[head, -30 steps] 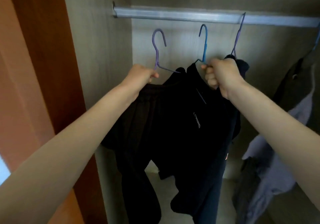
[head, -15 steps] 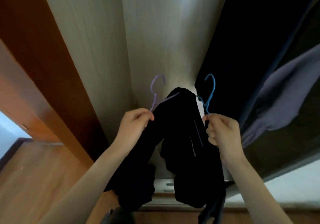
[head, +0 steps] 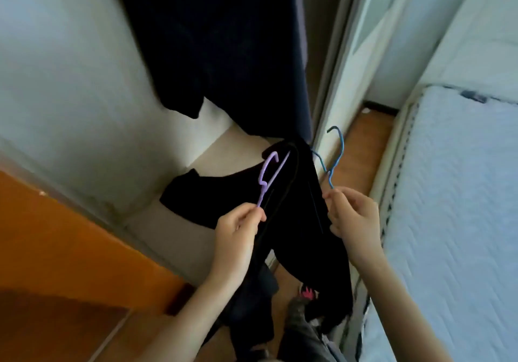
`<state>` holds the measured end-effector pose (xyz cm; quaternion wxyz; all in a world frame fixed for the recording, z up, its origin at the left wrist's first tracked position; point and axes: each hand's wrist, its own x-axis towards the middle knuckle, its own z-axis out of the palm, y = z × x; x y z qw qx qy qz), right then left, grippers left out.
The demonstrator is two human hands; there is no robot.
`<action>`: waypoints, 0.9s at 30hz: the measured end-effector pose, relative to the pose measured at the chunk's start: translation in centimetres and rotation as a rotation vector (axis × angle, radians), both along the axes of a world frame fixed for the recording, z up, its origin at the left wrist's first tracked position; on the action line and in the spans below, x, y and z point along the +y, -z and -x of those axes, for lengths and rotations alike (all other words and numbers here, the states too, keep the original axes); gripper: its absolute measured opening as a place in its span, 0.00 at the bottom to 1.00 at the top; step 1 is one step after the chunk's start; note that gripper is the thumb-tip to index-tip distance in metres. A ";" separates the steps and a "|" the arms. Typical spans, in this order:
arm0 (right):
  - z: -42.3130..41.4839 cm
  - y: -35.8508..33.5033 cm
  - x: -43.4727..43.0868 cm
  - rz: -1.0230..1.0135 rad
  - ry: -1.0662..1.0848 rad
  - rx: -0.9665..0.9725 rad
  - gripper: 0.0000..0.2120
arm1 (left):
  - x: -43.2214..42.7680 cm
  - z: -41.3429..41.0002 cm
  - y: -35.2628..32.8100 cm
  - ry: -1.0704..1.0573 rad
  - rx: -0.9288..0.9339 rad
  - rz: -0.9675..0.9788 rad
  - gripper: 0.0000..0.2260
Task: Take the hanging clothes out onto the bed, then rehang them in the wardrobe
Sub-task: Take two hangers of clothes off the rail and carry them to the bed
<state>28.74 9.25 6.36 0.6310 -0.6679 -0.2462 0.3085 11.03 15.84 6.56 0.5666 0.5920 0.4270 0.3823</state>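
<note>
A person's left hand [head: 235,238] pinches a purple hanger [head: 73,177]... A person's left hand [head: 235,238] pinches a purple hanger [head: 269,171] while the right hand [head: 356,221] pinches a blue hanger [head: 335,162], black clothes [head: 297,221] draped between them beside the bed's [head: 448,193] edge; beyond, a dark garment [head: 224,53] hangs in the wardrobe [head: 70,67].

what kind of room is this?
Most likely a bedroom. A white quilted mattress lies at right beside an open wardrobe with dark clothes hanging inside. The left hand and right hand each hold a hanger carrying black garments.
</note>
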 end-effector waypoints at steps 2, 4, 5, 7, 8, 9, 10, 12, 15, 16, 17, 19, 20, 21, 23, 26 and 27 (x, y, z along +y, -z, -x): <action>2.2 -1.0 -4.8 -0.003 0.124 0.006 0.16 | -1.6 0.7 -0.8 0.124 -0.003 -0.004 0.11; 4.1 -2.3 -9.5 0.003 0.242 -0.015 0.17 | -3.4 1.1 -1.7 0.233 -0.001 -0.011 0.11; 5.1 -3.0 -11.8 0.007 0.301 -0.032 0.17 | -4.4 1.2 -2.1 0.288 0.004 -0.021 0.11; 6.7 -4.1 -16.3 0.005 0.429 -0.047 0.17 | -6.7 1.4 -2.8 0.398 0.011 -0.050 0.11; 7.6 -4.7 -18.9 -0.005 0.501 -0.033 0.17 | -8.3 1.4 -3.2 0.463 0.014 -0.069 0.12; 8.3 -5.0 -20.9 -0.017 0.555 -0.010 0.17 | -9.5 1.5 -3.6 0.515 0.025 -0.093 0.12; 9.1 -5.1 -22.8 -0.028 0.599 0.016 0.16 | -10.7 1.7 -3.9 0.561 0.033 -0.122 0.12; 11.1 -5.5 -27.4 -0.043 0.700 0.040 0.13 | -14.2 1.9 -4.8 0.683 0.031 -0.186 0.13; 14.7 -5.4 -35.2 -0.086 0.856 0.087 0.10 | -20.2 2.3 -5.9 0.869 0.029 -0.265 0.12; 16.2 -5.5 -38.2 -0.109 0.913 0.101 0.10 | -22.5 2.4 -6.3 0.928 0.028 -0.280 0.12; 17.8 -5.7 -41.3 -0.136 0.967 0.107 0.10 | -24.8 2.5 -6.6 0.987 0.020 -0.286 0.12; 21.3 -6.2 -47.3 -0.175 1.065 0.097 0.11 | -29.6 2.5 -6.9 1.087 -0.002 -0.281 0.12; 23.1 -6.4 -50.3 -0.176 1.110 0.085 0.12 | -32.1 2.5 -6.9 1.128 -0.014 -0.271 0.11; 25.0 -6.5 -53.2 -0.166 1.152 0.072 0.13 | -34.7 2.5 -6.7 1.166 -0.023 -0.259 0.11; 28.2 -6.2 -58.6 -0.132 1.228 0.050 0.15 | -40.0 2.5 -5.9 1.228 -0.018 -0.244 0.11; 31.7 -5.3 -65.5 -0.092 1.346 0.059 0.15 | -47.2 2.6 -3.8 1.257 0.028 -0.188 0.13; 32.4 -4.9 -67.6 -0.078 1.380 0.059 0.14 | -49.3 2.6 -3.2 1.261 0.050 -0.179 0.13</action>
